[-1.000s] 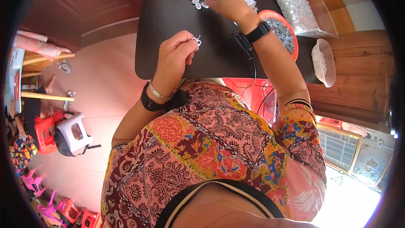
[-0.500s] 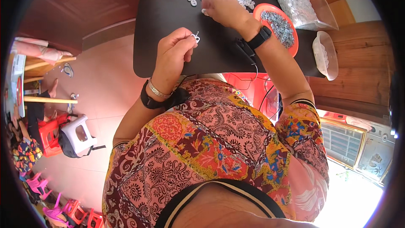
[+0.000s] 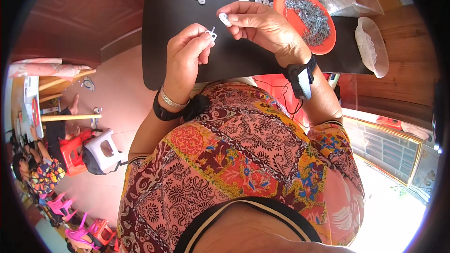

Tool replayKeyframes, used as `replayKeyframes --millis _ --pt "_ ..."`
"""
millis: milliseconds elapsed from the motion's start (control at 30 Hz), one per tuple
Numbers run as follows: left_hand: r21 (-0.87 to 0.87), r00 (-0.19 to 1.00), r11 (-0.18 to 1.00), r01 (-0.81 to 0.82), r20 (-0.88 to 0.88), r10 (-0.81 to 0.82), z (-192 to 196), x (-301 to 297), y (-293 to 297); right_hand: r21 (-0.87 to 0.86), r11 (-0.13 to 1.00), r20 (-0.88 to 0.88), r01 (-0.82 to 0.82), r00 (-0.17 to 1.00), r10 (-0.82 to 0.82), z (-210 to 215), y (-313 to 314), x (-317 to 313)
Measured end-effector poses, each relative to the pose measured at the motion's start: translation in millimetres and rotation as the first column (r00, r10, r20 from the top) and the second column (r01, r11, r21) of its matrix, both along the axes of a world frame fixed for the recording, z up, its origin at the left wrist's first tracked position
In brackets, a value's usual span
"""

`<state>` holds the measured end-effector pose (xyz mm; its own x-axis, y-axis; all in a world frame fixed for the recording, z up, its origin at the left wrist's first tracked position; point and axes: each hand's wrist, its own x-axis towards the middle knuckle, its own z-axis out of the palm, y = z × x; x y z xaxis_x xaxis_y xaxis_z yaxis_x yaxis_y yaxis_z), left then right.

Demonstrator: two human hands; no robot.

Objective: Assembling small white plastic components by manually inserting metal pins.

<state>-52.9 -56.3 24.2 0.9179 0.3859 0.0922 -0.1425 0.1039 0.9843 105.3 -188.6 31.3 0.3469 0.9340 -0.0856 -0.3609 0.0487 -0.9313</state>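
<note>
The left hand (image 3: 185, 51) pinches a white piece (image 3: 213, 36), perhaps with a screw (image 3: 213, 29), the right hand (image 3: 265, 26) a white oval (image 3: 224, 19), both seemingly light, stiff, best gripped edgewise.

Multicoloured patterned top (image 3: 229, 154), silver bracelet (image 3: 171, 101), black wrist straps (image 3: 162, 111)

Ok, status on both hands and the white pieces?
Left hand pinching white piece, metal bit poking up. Right hand holding oval white piece. Pieces apart; orange bowl beside right hand, not between them.
</note>
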Motion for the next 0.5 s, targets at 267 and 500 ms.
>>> replayKeyframes --millis 267,500 --pt "0.073 1.000 0.997 0.005 -0.024 -0.003 8 0 -9 0.031 0.998 0.151 0.058 0.987 -0.062 5 -8 -12" --pt "0.173 0.999 0.985 -0.004 -0.036 0.011 6 -1 -11 0.052 0.995 0.368 0.090 0.924 -0.102 9 -13 -17"
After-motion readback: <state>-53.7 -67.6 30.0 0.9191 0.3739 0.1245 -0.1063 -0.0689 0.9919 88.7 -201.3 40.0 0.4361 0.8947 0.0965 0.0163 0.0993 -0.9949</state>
